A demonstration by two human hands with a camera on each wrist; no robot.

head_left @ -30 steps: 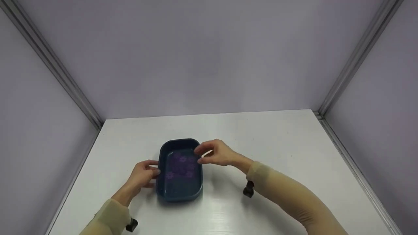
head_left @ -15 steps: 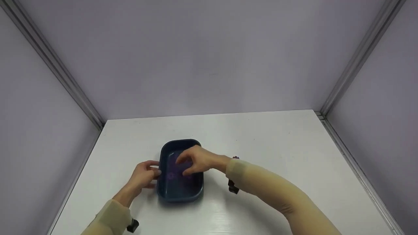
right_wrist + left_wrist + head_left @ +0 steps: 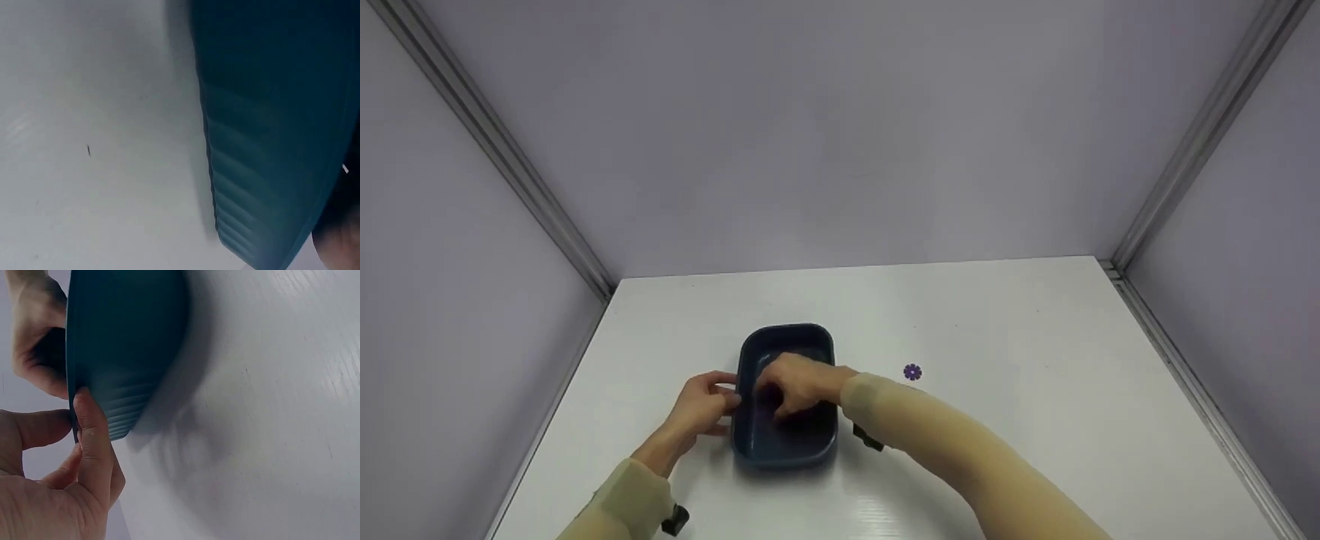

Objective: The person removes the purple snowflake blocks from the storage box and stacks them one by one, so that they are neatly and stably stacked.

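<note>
A dark blue rectangular tray (image 3: pixel 787 442) stands on the white table (image 3: pixel 997 337). My left hand (image 3: pixel 727 401) pinches the tray's left rim between thumb and fingers; the left wrist view shows this grip (image 3: pixel 79 424) on the ribbed tray wall (image 3: pixel 124 343). My right hand (image 3: pixel 791 394) reaches down into the tray with curled fingers, covering the purple pieces inside. What its fingertips hold is hidden. One small purple flower piece (image 3: pixel 913 372) lies on the table right of the tray. The right wrist view shows only the tray's outer wall (image 3: pixel 270 140).
Grey booth walls close in the table on the left, back and right, with metal rails (image 3: pixel 1177 375) along the side edges. Bare white tabletop (image 3: pixel 84 140) stretches right of and behind the tray.
My right hand moved from above the tray's right rim down into the tray. The purple flower piece on the table has come into view. The left hand kept its hold on the rim.
</note>
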